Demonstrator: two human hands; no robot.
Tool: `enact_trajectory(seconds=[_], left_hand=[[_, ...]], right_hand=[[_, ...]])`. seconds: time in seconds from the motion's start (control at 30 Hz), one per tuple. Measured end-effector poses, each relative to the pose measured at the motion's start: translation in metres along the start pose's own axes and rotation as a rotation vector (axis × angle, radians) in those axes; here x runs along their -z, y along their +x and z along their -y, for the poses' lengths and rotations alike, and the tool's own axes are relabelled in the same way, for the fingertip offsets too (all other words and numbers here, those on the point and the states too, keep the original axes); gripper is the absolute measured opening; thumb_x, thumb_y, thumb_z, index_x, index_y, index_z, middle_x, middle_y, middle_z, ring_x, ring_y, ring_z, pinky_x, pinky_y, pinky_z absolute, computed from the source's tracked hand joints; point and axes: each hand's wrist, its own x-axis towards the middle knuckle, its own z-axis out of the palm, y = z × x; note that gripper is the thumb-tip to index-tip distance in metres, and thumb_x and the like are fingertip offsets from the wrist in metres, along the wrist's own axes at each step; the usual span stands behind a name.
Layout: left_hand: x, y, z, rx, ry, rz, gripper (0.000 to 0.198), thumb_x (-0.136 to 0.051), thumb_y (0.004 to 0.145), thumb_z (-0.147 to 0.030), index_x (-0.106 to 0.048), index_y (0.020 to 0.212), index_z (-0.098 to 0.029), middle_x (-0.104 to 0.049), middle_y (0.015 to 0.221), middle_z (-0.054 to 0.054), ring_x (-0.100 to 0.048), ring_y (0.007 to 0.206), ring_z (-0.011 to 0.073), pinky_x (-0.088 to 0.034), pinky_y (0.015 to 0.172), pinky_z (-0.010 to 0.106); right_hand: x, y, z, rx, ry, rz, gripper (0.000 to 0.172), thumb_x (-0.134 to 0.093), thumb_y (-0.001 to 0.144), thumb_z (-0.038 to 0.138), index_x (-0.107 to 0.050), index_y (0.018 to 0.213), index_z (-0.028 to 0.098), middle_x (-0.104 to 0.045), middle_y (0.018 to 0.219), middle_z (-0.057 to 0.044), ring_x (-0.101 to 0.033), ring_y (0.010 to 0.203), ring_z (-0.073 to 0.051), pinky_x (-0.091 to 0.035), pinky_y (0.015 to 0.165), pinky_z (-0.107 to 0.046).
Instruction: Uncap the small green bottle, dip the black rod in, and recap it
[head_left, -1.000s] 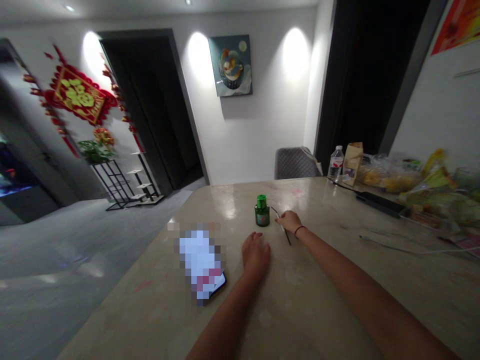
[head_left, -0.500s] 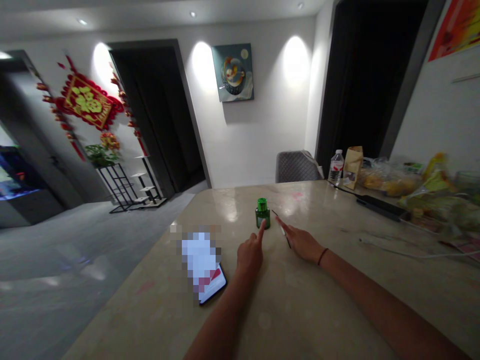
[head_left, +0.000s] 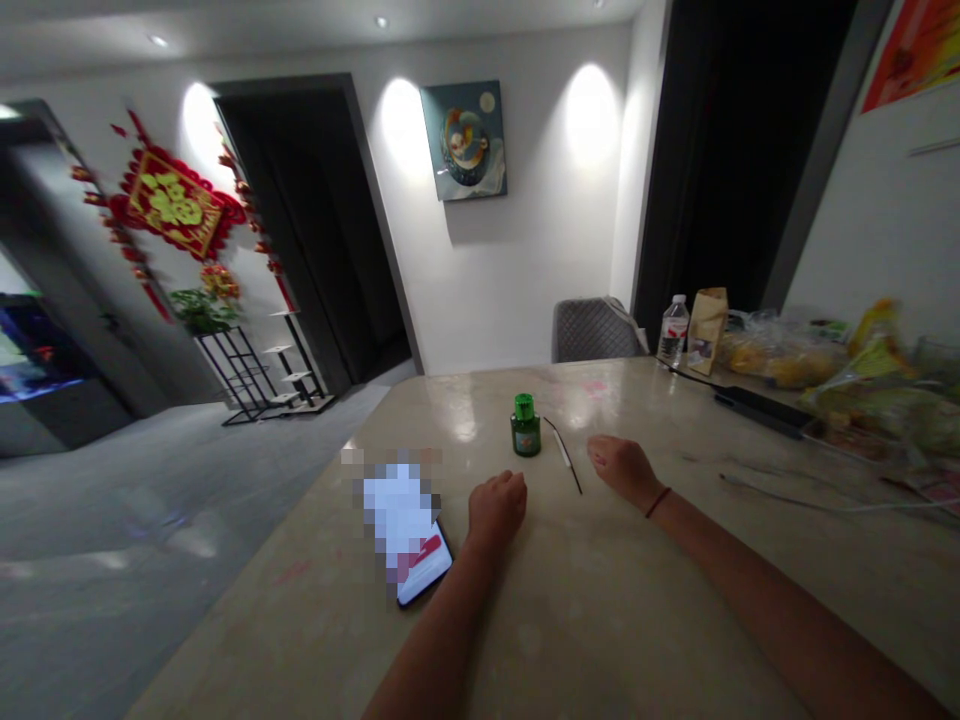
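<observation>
A small green bottle (head_left: 526, 427) with a green cap stands upright on the beige table (head_left: 600, 600). Just right of it lies a thin dark stick with a white section (head_left: 564, 455). My left hand (head_left: 496, 506) rests on the table below the bottle, fingers curled into a loose fist with nothing in it. My right hand (head_left: 622, 467) rests to the right of the stick, also curled shut and holding nothing, a dark band on its wrist. Both hands are apart from the bottle and the stick.
A phone (head_left: 420, 560) lies left of my left hand. Along the table's right side are a water bottle (head_left: 673, 331), a paper bag (head_left: 706, 318), bagged food (head_left: 840, 370), a dark flat object (head_left: 757, 409) and a cable (head_left: 810, 497). A grey chair (head_left: 592, 329) stands at the far end.
My left hand has pulled its pointing finger back from the bottle and curled shut. My right hand has drawn away from the stick and closed into a fist.
</observation>
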Motion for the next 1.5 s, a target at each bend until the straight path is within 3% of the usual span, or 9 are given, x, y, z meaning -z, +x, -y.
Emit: enact_trajectory(seconds=[0.2, 0.37, 0.53, 0.63, 0.7, 0.77, 0.9, 1.1, 1.5], left_hand=[[0.009, 0.005, -0.007, 0.254, -0.692, -0.069, 0.057, -0.023, 0.077, -0.061, -0.028, 0.039, -0.018, -0.029, 0.042, -0.002, -0.032, 0.043, 0.0086, -0.023, 0.049, 0.024], [0.017, 0.01, -0.003, 0.216, -1.773, 0.513, 0.063, 0.0, 0.06, -0.08, -0.012, 0.041, -0.021, -0.012, 0.04, -0.007, -0.013, 0.036, 0.0054, -0.011, 0.038, 0.02], [0.003, 0.007, 0.003, 0.266, -1.963, 0.835, 0.065, -0.012, 0.056, -0.084, -0.012, 0.042, -0.02, -0.011, 0.039, -0.008, -0.011, 0.034, 0.0036, -0.006, 0.035, 0.017], [-0.005, 0.008, 0.0, 0.34, -1.876, 0.738, 0.063, -0.009, 0.059, -0.082, -0.014, 0.042, -0.021, -0.012, 0.038, -0.008, -0.01, 0.034, 0.004, -0.008, 0.035, 0.018], [-0.008, 0.008, -0.002, 0.424, -1.718, 0.46, 0.06, -0.007, 0.064, -0.077, -0.015, 0.042, -0.022, -0.014, 0.038, -0.007, -0.013, 0.034, 0.005, -0.012, 0.035, 0.02], [-0.01, 0.008, -0.002, 0.54, -1.45, -0.022, 0.055, -0.011, 0.073, -0.068, -0.019, 0.044, -0.022, -0.019, 0.04, -0.006, -0.019, 0.036, 0.0062, -0.019, 0.038, 0.021], [-0.02, 0.008, -0.001, 0.532, -1.048, -0.428, 0.032, -0.032, 0.08, -0.041, -0.041, 0.058, -0.02, -0.045, 0.055, -0.002, -0.044, 0.054, 0.0105, -0.033, 0.053, 0.022], [-0.036, 0.009, 0.002, 0.445, -0.828, -0.351, 0.025, -0.044, 0.071, -0.016, -0.05, 0.095, -0.017, -0.058, 0.1, 0.007, -0.053, 0.093, 0.0148, -0.037, 0.085, 0.027], [-0.029, 0.005, -0.005, 0.349, -0.833, -0.379, 0.049, -0.058, 0.066, -0.03, -0.046, 0.111, -0.015, -0.053, 0.114, 0.011, -0.046, 0.109, 0.0221, -0.032, 0.094, 0.035]], right_hand=[[0.01, 0.011, 0.017, -0.388, 0.842, 0.199, 0.049, -0.038, 0.077, 0.054, -0.022, 0.045, 0.02, -0.023, 0.04, 0.007, -0.021, 0.037, -0.005, -0.019, 0.039, -0.02], [0.006, 0.011, 0.041, -0.72, 1.792, 0.762, 0.06, -0.009, 0.066, 0.078, -0.011, 0.046, 0.022, -0.012, 0.034, 0.01, -0.01, 0.029, -0.004, -0.013, 0.028, -0.018], [-0.013, -0.002, 0.061, -0.923, 1.858, 1.024, 0.06, -0.012, 0.066, 0.079, -0.012, 0.047, 0.022, -0.017, 0.032, 0.01, -0.009, 0.027, -0.003, -0.01, 0.025, -0.015], [-0.015, -0.005, 0.06, -0.935, 1.852, 0.991, 0.059, -0.012, 0.068, 0.077, -0.013, 0.047, 0.022, -0.017, 0.033, 0.01, -0.01, 0.027, -0.003, -0.01, 0.026, -0.015], [-0.015, -0.002, 0.054, -0.895, 1.843, 0.888, 0.056, -0.016, 0.071, 0.073, -0.013, 0.047, 0.022, -0.016, 0.033, 0.01, -0.01, 0.028, -0.003, -0.011, 0.026, -0.016], [-0.018, 0.008, 0.045, -0.848, 1.751, 0.671, 0.053, -0.026, 0.075, 0.065, -0.015, 0.047, 0.022, -0.017, 0.034, 0.01, -0.012, 0.028, -0.003, -0.013, 0.027, -0.016], [-0.033, 0.045, 0.03, -0.752, 1.168, 0.116, 0.037, -0.056, 0.067, 0.047, -0.035, 0.053, 0.02, -0.037, 0.043, 0.008, -0.034, 0.036, -0.005, -0.03, 0.036, -0.017], [-0.06, 0.1, 0.029, -0.514, 0.837, -0.043, 0.042, -0.068, 0.056, 0.031, -0.049, 0.092, 0.017, -0.058, 0.1, -0.008, -0.057, 0.086, -0.015, -0.045, 0.075, -0.028], [-0.01, 0.069, 0.065, -0.334, 0.293, 0.181, 0.038, -0.062, 0.064, 0.037, -0.049, 0.094, 0.017, -0.062, 0.083, -0.007, -0.058, 0.077, -0.018, -0.041, 0.065, -0.026]])
